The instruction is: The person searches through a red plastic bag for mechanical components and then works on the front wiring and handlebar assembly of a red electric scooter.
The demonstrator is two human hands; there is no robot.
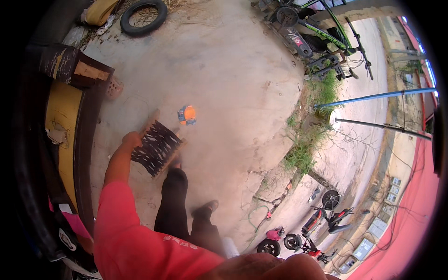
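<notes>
A low wooden stool (156,149) with a seat of crossed black strips is tilted at the left of the middle. My left hand (132,139) is closed round the wooden edge at its left side. A small orange-and-blue item (188,115) lies on the ground just beyond the stool; I cannot make out its kind. At the bottom edge, close to the camera, shows a bent bare part of my right arm (280,268). My right hand is out of the picture. My foot (175,161) is partly hidden by the stool.
A worn dark sofa frame (88,121) with yellow padding stands at left. A tyre (143,17) lies at the far left. A green-and-black bicycle (326,35) and scooter parts are at the far right. Weeds (301,154) line the concrete edge; more scooters (312,228) stand lower right.
</notes>
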